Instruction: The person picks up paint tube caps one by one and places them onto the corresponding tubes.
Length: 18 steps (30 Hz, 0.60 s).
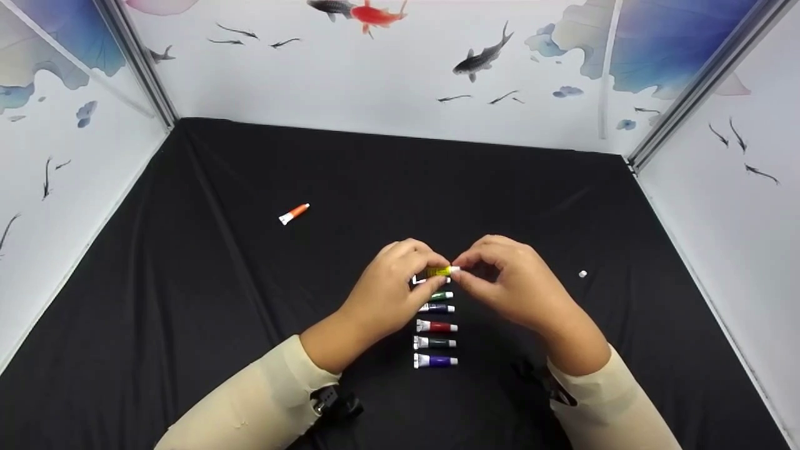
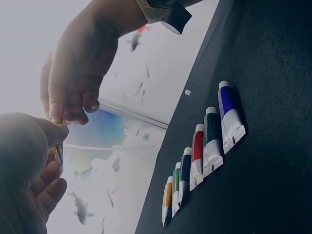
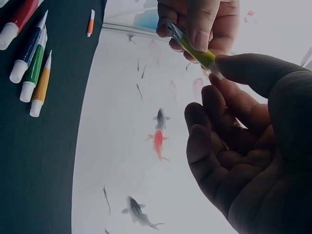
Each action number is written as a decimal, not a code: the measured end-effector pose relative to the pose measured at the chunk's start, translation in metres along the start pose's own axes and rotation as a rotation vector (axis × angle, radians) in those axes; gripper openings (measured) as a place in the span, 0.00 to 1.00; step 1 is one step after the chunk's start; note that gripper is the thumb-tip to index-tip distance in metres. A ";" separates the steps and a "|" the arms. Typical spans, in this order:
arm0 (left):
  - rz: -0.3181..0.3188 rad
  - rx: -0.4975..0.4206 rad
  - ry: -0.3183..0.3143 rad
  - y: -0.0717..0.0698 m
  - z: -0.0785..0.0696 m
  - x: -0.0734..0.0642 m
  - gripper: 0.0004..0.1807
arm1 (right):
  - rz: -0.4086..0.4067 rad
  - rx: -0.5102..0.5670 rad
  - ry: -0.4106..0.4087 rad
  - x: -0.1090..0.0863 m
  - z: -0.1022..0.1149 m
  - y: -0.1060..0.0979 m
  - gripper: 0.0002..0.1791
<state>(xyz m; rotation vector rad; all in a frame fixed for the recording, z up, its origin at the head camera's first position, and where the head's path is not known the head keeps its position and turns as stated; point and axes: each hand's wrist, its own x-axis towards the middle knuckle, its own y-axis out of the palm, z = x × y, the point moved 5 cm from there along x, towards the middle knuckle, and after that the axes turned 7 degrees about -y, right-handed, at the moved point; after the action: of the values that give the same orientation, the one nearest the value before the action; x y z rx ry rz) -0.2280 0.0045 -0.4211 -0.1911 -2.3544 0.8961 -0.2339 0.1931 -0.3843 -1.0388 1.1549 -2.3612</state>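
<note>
A small yellow paint tube [image 1: 439, 271] is held up between the two hands, above the far end of a row of tubes. My left hand [image 1: 394, 281] grips its body between thumb and fingers. At its white cap [image 3: 218, 73], my right hand [image 1: 515, 284] pinches with thumb and forefinger, the other fingers loosely curled. Beneath lie a purple tube [image 1: 442, 361], a dark green tube [image 1: 442, 343], a red tube [image 1: 442, 327], a dark blue tube [image 2: 185, 165], a green tube [image 2: 176, 184] and an ochre tube [image 2: 167, 196], partly hidden by the left hand in the head view.
An orange tube [image 1: 296, 213] lies apart at the left on the black cloth [image 1: 350, 175]. A small loose white cap [image 1: 582, 274] sits to the right of the right hand. White printed panels [image 1: 387, 87] wall the table at the back and sides.
</note>
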 end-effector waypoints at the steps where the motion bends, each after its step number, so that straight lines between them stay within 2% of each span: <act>1: 0.000 0.001 0.001 0.000 0.000 0.000 0.08 | 0.003 -0.004 0.008 0.000 0.000 0.000 0.03; 4: 0.000 0.002 0.001 -0.001 -0.001 0.000 0.08 | 0.009 -0.015 0.028 0.000 0.000 0.001 0.01; 11: 0.006 -0.006 -0.002 0.000 -0.002 -0.001 0.09 | 0.021 -0.032 0.054 0.000 0.000 0.003 0.08; 18: -0.003 -0.006 0.019 0.000 -0.002 0.000 0.10 | 0.013 -0.046 0.041 0.001 0.000 0.003 0.13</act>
<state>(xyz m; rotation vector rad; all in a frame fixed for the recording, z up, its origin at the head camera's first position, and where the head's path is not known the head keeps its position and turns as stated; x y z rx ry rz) -0.2267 0.0052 -0.4202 -0.1978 -2.3394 0.8825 -0.2345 0.1905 -0.3867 -0.9989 1.2323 -2.3664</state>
